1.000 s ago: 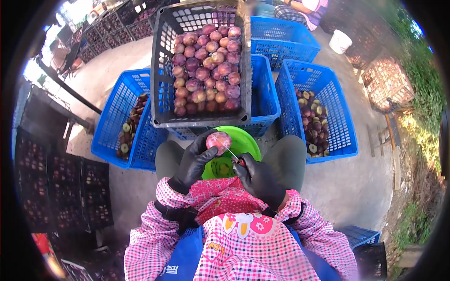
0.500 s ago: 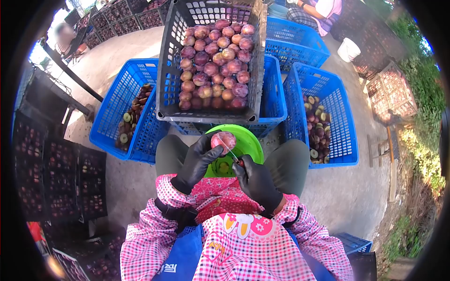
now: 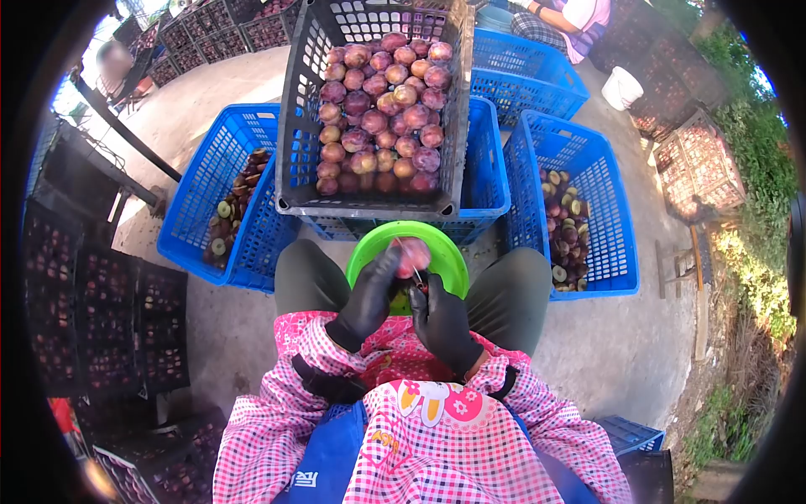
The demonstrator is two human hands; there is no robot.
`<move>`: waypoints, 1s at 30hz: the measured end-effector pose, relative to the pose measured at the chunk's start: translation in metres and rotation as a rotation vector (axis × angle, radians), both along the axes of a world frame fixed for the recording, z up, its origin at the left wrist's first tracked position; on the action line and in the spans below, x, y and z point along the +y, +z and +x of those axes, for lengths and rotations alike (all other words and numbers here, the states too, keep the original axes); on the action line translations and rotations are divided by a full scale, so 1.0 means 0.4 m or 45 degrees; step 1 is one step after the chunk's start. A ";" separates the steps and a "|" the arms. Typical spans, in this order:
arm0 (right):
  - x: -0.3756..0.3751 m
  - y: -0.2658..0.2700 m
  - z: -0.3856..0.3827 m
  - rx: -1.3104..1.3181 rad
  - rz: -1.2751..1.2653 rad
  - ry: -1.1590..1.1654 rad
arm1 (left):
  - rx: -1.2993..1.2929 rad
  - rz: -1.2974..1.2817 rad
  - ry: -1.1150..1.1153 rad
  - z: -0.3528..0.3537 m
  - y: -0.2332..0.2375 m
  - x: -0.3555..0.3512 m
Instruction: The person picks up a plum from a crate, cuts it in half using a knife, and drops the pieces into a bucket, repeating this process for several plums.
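My left hand (image 3: pixel 372 291), in a black glove, is closed around a reddish plum (image 3: pixel 412 258) above the bright green basin (image 3: pixel 454 267). In my right hand (image 3: pixel 443 326), also gloved in black, is a small knife (image 3: pixel 419 282) with a thin blade, which lies against or very near the plum's lower side. The plum is slightly blurred. My hands hide much of the basin's inside. Just beyond the basin, a black crate (image 3: pixel 457 126) full of whole plums (image 3: pixel 388 102) rests on a blue crate (image 3: pixel 487 189).
Blue crates holding cut plums stand on the left (image 3: pixel 186 227) and right (image 3: pixel 617 227). Another blue crate (image 3: pixel 537 63) and a white bucket (image 3: pixel 621 89) are farther back. Stacked dark crates (image 3: pixel 105 311) line the left side. A co-worker (image 3: pixel 571 21) sits at the top right.
Both hands have drawn closer together over the basin. The plum has shifted slightly right and down, and the knife now points more steeply upward.
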State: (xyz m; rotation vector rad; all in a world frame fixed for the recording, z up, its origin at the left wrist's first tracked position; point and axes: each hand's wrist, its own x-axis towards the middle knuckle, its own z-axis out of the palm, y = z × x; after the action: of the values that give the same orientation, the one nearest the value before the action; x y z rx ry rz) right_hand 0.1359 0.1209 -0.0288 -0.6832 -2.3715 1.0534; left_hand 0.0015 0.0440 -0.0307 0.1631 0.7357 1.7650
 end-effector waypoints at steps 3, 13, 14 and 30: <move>0.006 0.002 0.012 0.031 -0.063 0.017 | 1.041 -0.163 0.089 0.013 0.043 -0.005; 0.011 0.001 0.015 0.108 -0.225 0.077 | 0.116 0.007 0.038 0.009 0.054 -0.003; 0.012 0.000 0.017 0.106 -0.225 0.077 | 0.945 -0.101 0.167 0.007 0.059 -0.008; 0.007 0.006 0.031 0.123 -0.348 0.120 | 0.882 -0.157 0.041 -0.005 0.069 -0.023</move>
State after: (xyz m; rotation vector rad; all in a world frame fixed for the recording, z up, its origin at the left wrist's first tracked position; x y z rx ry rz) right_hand 0.1481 0.1239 -0.0264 -0.6022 -2.2179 1.4364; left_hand -0.0007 0.0350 -0.0030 0.7030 1.3407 1.6847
